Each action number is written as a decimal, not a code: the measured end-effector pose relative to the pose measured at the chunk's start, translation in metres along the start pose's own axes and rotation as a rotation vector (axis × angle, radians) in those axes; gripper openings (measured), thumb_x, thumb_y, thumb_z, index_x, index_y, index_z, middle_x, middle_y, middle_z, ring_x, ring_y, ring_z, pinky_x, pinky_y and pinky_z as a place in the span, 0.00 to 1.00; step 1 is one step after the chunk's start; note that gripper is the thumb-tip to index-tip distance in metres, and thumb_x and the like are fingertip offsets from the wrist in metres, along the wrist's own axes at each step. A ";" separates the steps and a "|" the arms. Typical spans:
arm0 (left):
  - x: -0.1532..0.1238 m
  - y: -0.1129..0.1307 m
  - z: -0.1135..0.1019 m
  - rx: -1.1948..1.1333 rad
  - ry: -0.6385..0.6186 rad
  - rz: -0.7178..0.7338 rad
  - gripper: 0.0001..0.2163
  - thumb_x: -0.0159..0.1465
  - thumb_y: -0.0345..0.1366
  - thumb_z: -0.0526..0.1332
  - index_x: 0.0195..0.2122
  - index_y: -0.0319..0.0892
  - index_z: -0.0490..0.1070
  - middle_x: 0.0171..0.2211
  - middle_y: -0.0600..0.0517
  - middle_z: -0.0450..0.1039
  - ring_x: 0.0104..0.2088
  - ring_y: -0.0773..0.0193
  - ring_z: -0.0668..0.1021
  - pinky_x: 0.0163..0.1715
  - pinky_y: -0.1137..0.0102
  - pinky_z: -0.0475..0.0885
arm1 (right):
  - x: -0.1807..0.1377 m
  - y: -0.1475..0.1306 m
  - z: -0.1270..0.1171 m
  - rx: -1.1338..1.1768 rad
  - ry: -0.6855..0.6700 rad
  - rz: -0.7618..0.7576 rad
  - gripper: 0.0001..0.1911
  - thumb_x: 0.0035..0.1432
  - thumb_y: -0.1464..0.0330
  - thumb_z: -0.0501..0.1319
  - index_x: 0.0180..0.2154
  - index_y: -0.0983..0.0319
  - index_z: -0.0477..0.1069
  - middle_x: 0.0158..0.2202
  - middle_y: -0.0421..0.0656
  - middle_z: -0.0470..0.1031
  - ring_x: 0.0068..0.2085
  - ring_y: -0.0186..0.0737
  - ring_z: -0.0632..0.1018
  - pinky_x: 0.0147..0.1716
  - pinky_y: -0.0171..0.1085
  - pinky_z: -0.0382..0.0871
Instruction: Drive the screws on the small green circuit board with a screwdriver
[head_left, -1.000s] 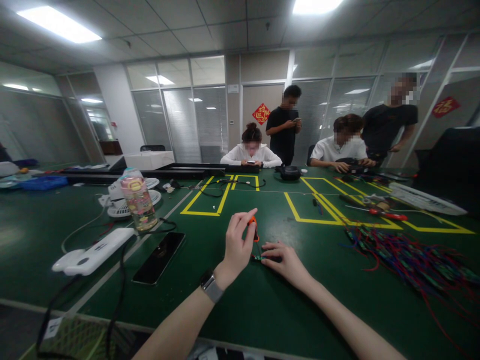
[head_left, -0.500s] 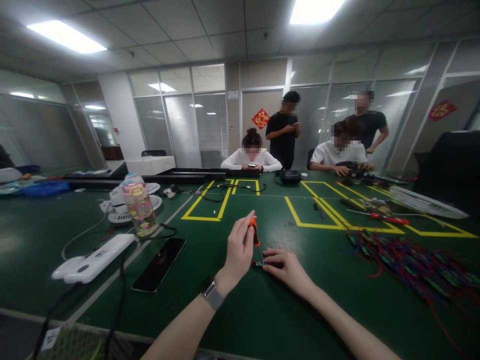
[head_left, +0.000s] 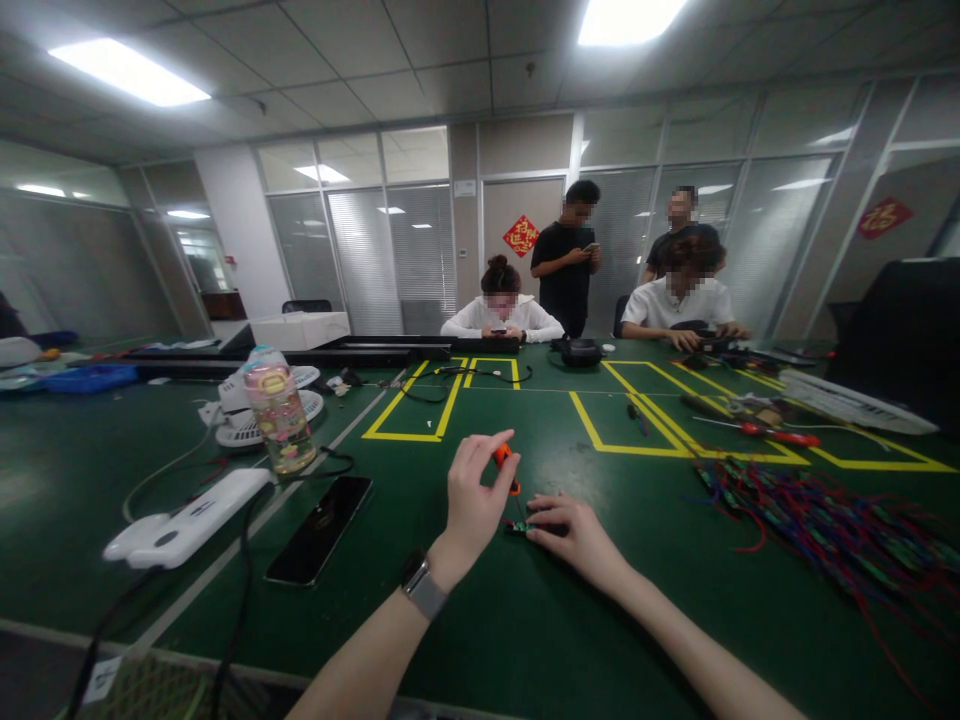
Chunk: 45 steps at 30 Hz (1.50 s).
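Observation:
My left hand, with a watch on its wrist, pinches the orange handle of a small screwdriver held upright, its tip down on a small green circuit board on the green table. Just to the right, my right hand lies low on the table with its fingers pressed on that board, holding it down. Most of the board is hidden under those fingers.
A black phone, a white power strip and a drink bottle lie to the left. A heap of red and blue wired parts spreads at the right, a red screwdriver beyond it. Several people are at the far edge.
My left fingers have shifted on the orange handle, turning it slightly. A standing person at the back has walked left behind the seated one. My right hand stays on the board.

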<state>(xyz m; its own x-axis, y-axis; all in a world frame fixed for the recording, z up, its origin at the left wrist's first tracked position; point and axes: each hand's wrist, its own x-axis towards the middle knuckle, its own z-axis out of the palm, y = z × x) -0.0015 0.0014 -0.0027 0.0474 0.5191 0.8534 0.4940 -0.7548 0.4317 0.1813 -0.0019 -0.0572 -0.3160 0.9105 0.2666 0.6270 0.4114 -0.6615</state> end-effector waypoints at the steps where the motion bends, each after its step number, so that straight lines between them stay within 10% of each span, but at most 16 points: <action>1: 0.000 0.000 0.000 0.013 0.007 -0.002 0.11 0.68 0.36 0.58 0.50 0.44 0.72 0.37 0.50 0.72 0.40 0.60 0.75 0.42 0.66 0.72 | 0.000 0.000 0.000 0.000 0.001 0.000 0.10 0.56 0.63 0.65 0.39 0.56 0.82 0.49 0.48 0.79 0.55 0.50 0.75 0.64 0.57 0.50; 17: -0.001 0.002 0.002 -0.094 -0.067 -0.017 0.17 0.71 0.31 0.49 0.60 0.45 0.63 0.47 0.46 0.71 0.47 0.61 0.74 0.47 0.65 0.70 | 0.002 0.008 0.004 -0.001 0.012 -0.030 0.09 0.55 0.63 0.66 0.38 0.55 0.82 0.48 0.47 0.80 0.54 0.52 0.76 0.63 0.59 0.52; 45: 0.001 0.001 -0.001 -0.029 0.020 0.001 0.10 0.68 0.35 0.58 0.49 0.43 0.73 0.36 0.50 0.68 0.38 0.62 0.73 0.40 0.68 0.70 | 0.001 0.001 -0.001 -0.019 -0.001 -0.030 0.08 0.56 0.64 0.65 0.38 0.55 0.82 0.49 0.47 0.79 0.54 0.52 0.76 0.62 0.60 0.52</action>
<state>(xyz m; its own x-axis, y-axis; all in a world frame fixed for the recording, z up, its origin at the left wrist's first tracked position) -0.0013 0.0005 -0.0016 0.0304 0.5105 0.8594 0.4686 -0.7667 0.4388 0.1824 -0.0011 -0.0565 -0.3354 0.8979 0.2852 0.6306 0.4389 -0.6401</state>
